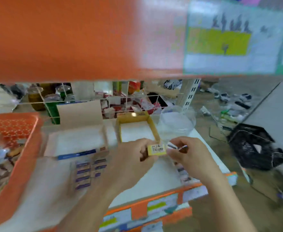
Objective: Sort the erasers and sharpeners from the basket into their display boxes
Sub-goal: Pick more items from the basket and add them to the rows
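Observation:
My left hand point(134, 153) grips a small yellow box point(156, 149) with a barcode label, just in front of the open yellow display box point(154, 128). My right hand point(185, 153) pinches a small dark and white item point(175, 146), blurred, right beside the yellow box. The orange basket point(28, 148) stands at the left with several small packs inside. An open white display box point(80, 139) with a raised flap sits between the basket and the yellow display box. A row of purple-labelled erasers point(85, 173) lies in front of it.
An orange shelf point(70, 39) hangs overhead. A wire grid point(104, 97) backs the white shelf, with goods behind it. A clear plastic container point(177, 118) stands right of the yellow display box. A black basket point(254, 144) lies on the floor at the right.

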`<state>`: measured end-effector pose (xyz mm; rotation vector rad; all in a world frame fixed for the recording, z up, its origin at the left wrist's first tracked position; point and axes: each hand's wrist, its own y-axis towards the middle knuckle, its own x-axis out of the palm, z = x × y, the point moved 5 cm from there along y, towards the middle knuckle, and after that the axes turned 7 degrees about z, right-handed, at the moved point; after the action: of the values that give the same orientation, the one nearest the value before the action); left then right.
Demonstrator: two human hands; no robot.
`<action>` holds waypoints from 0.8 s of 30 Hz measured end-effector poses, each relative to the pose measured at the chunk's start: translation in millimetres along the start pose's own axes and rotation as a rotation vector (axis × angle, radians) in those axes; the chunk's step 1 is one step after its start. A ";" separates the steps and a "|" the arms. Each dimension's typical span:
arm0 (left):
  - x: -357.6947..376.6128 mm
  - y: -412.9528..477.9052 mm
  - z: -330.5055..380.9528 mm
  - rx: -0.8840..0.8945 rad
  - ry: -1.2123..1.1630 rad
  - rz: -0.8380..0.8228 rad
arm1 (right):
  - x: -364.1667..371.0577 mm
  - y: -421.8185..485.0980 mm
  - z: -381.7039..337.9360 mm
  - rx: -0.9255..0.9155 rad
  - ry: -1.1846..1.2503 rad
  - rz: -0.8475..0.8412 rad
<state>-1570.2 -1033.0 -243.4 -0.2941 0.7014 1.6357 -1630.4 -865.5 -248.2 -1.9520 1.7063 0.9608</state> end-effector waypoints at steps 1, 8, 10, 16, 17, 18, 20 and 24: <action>13.1 3.2 2.5 -0.004 0.009 -0.009 | -9.1 0.3 12.5 0.016 -0.032 0.026; 67.8 20.4 4.8 -0.083 0.110 -0.033 | -39.2 7.4 68.3 0.077 -0.250 0.022; 71.5 22.5 4.4 -0.111 0.124 -0.008 | -37.3 12.1 76.0 0.081 -0.276 -0.020; 64.6 20.3 -3.8 -0.179 0.200 0.064 | -34.7 21.1 89.3 0.100 -0.292 -0.097; 62.4 18.7 -5.2 -0.188 0.212 0.076 | -35.3 21.8 90.9 0.114 -0.274 -0.105; 60.1 16.8 -6.5 -0.194 0.222 0.090 | -35.7 22.3 92.2 0.128 -0.254 -0.114; 56.3 13.3 -8.3 -0.218 0.241 0.097 | -35.2 23.4 95.6 0.138 -0.238 -0.134; 49.7 8.2 -10.3 -0.238 0.270 0.106 | -33.5 25.7 99.1 0.143 -0.199 -0.138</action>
<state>-1589.9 -999.5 -277.1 -0.6687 0.7346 1.8030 -1680.8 -779.9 -289.8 -1.7921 1.4686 0.9224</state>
